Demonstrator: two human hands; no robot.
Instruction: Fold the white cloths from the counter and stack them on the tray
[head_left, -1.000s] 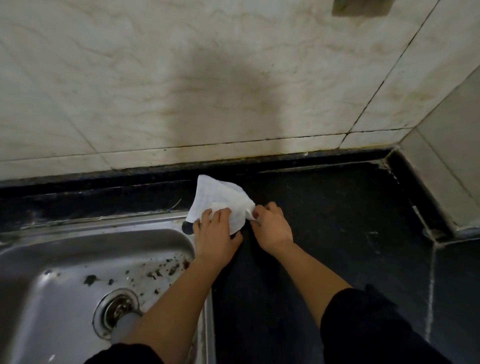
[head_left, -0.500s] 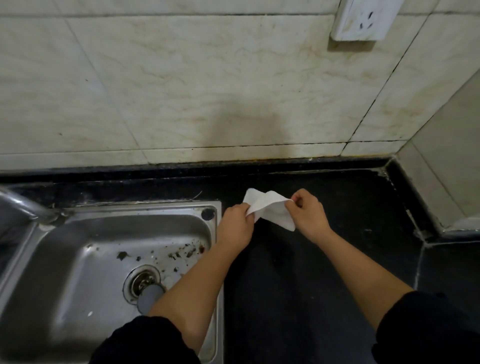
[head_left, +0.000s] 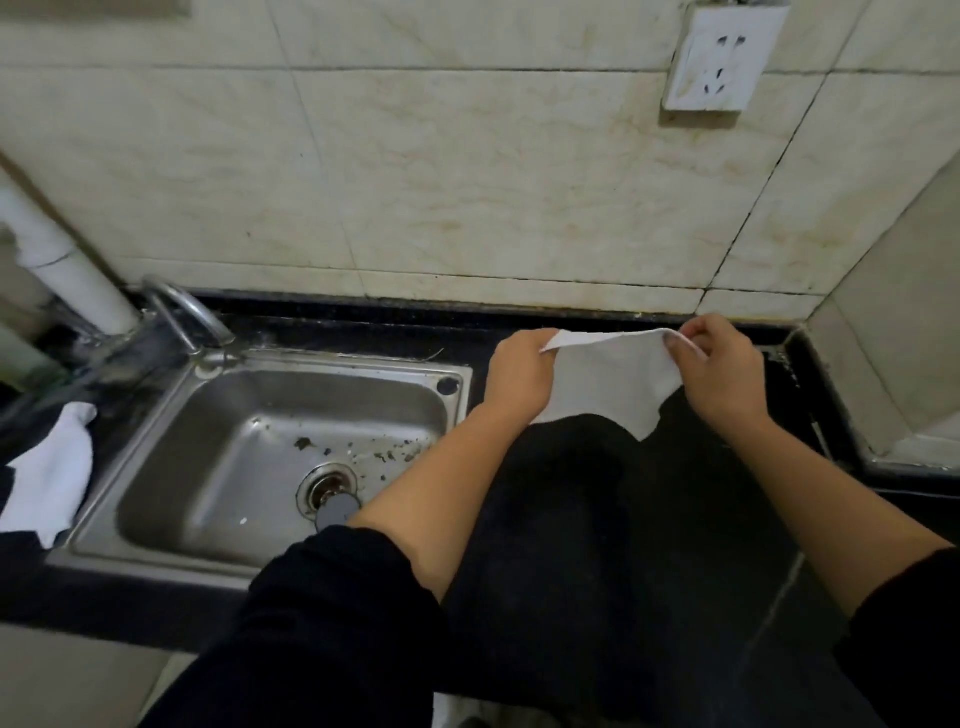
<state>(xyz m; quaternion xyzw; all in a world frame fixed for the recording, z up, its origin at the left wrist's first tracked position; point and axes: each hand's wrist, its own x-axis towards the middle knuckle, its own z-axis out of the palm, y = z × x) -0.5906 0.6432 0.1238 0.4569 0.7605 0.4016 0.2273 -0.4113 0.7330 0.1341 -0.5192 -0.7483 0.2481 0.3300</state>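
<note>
counter (head_left: 597, 519): we see a black top running along the tiled wall.
sink (head_left: 171, 467): steel, set into the counter's left part; dark scraps lie around its drain.
white cloth (head_left: 608, 379): stretched between our hands near the counter's back edge, just right of the sink, its lower edge hanging loose.
second cloth (head_left: 49, 478): crumpled at the counter's left end, beside the sink.
left hand (head_left: 519, 371): its grip pinches the white cloth's top left corner.
right hand (head_left: 719, 369): its grip pinches the top right corner.

Dark counter (head_left: 597, 519) offers passage between the sink (head_left: 332, 365) and the right corner wall (head_left: 909, 312).
</note>
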